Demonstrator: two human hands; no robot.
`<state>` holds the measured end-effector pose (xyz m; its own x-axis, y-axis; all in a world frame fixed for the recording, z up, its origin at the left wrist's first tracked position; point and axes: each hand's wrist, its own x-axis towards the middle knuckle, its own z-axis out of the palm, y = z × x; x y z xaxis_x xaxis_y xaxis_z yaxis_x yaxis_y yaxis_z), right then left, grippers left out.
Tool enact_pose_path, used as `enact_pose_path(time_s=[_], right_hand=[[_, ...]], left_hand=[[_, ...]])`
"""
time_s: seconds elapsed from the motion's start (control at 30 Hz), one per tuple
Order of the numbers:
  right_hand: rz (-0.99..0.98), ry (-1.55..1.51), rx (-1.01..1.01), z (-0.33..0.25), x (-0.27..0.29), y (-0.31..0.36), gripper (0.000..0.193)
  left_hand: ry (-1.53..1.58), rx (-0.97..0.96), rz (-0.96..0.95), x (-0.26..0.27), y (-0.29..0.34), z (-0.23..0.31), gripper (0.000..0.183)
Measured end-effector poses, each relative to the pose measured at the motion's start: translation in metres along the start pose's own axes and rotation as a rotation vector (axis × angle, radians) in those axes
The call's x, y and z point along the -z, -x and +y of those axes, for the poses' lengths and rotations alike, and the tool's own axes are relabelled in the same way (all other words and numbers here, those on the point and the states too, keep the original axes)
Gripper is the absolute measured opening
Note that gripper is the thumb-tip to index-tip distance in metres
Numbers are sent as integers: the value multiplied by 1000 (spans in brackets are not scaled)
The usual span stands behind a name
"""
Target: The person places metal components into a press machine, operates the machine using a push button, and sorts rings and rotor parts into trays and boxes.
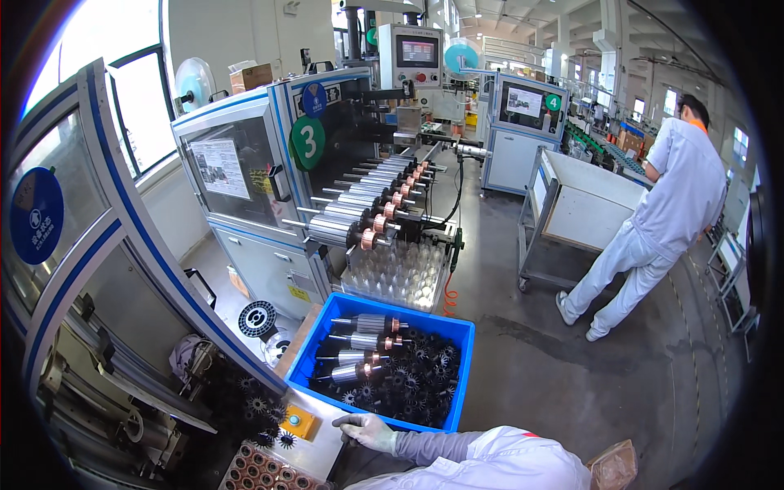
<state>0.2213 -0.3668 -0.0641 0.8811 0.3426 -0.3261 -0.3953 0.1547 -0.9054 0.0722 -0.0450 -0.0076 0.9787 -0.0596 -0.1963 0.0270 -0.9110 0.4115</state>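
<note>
My right hand (pixel 369 432), in a pale glove with dark fingertips, reaches in from the lower right. Its fingers point left and look partly stretched out over the edge of a metal plate (pixel 325 447); I see nothing held in them. Left of the fingertips, a yellow box with a round button (pixel 298 421) sits on that plate. Just beyond the hand stands a blue crate (pixel 464 359) with several motor armatures (pixel 369 341) lying on black star-shaped pieces (pixel 420 371). Copper-coloured rings (pixel 263 470) stand in rows near the lower edge. My left hand is out of view.
More armatures (pixel 351 214) lie in a row before a machine cabinet (pixel 237 155). Below them is a clear plastic tray (pixel 396 273). A framed machine (pixel 106 196) rises at left, with loose black star-shaped pieces (pixel 257 404) beside it. At right, a person (pixel 674 188) stands by a cart (pixel 584 208).
</note>
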Motion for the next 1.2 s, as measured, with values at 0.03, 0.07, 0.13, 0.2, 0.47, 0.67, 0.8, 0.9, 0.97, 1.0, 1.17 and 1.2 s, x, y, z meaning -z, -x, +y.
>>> enact_pose_path(time_s=[0.03, 0.07, 0.13, 0.2, 0.47, 0.67, 0.8, 0.9, 0.97, 1.0, 1.17, 1.2], right_hand=[[-9, 18, -15, -2, 0, 0, 28], [-16, 36, -28, -4, 1, 0, 28], [-14, 23, -29, -8, 0, -2, 28], [-21, 22, -34, -17, -3, 0, 29], [20, 12, 16, -4, -3, 4, 26], [95, 2, 155, -24, -16, 15, 21], [80, 216, 193, -31, -21, 26, 26], [-11, 187, 74, -19, -27, 13, 28], [-81, 211, 70, -16, -42, 5, 29], [-91, 218, 63, -17, -50, 4, 29], [-180, 271, 41, -20, -86, 5, 29], [-183, 246, 17, -19, -91, 7, 28]], left_hand=[[-51, -4, 0, -1, -2, 0, 36], [-53, -15, -9, -1, -2, 2, 36], [4, 22, 50, -2, 1, 7, 43], [-13, -46, -22, -10, -2, -13, 46], [-104, -44, -217, -4, -7, -23, 64], [-14, -47, 47, -10, 12, -18, 45], [116, -55, 410, -8, 23, -9, 24], [312, 246, 544, 8, 51, -4, 15], [437, 459, 513, 11, 68, -8, 16], [439, 458, 479, 11, 74, -9, 18], [288, 291, 289, 3, 71, 3, 20], [221, 231, 252, 0, 65, 6, 20]])
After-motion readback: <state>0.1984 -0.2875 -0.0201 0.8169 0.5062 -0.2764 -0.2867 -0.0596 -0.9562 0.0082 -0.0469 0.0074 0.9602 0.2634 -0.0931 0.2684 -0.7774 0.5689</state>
